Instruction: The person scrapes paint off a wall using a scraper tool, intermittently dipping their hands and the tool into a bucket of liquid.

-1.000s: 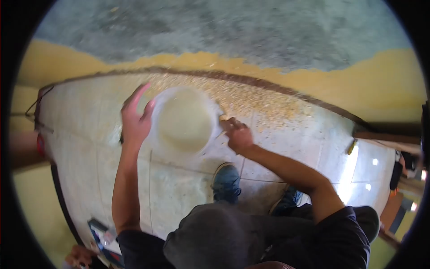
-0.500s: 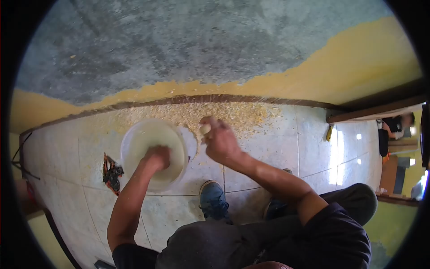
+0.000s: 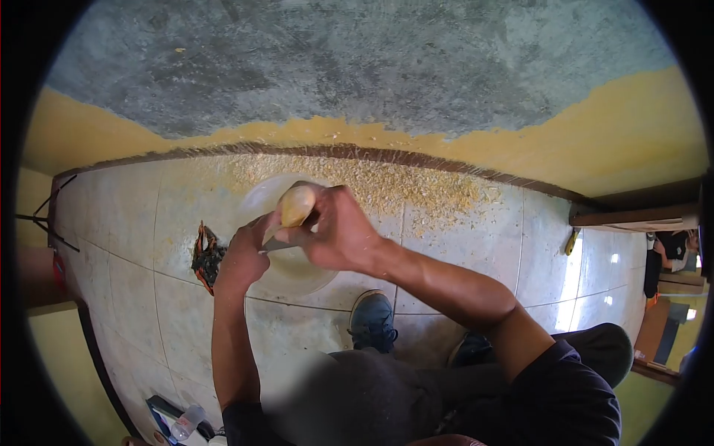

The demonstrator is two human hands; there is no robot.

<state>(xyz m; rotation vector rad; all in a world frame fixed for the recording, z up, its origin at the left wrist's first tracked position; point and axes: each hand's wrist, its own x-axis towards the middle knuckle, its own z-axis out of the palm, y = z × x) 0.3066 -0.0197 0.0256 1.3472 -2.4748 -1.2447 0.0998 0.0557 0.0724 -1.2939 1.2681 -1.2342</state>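
My right hand [image 3: 341,232] is closed around a scraper [image 3: 298,205] whose pale, rounded handle end faces up toward me. A flat grey blade shows below it, between my two hands. My left hand [image 3: 244,259] has its fingers bent against the blade; its fingertips are partly hidden. Both hands are above a round, whitish bucket [image 3: 301,286], which they partly cover. Just left of the bucket lies a crumpled black and orange cloth-like thing [image 3: 207,258] on the tiles.
Yellowish flakes [image 3: 439,195] litter the floor along the wall [image 3: 357,67], which is bare grey above peeling yellow paint. A clear bottle [image 3: 187,421] lies lower left. A yellow-handled tool [image 3: 572,241] rests at right. Another person [image 3: 675,249] is at the far right.
My left hand has come up out of the cloudy water in the bucket to the scraper. My right hand has brought the scraper left, over the bucket. The view has shifted slightly.
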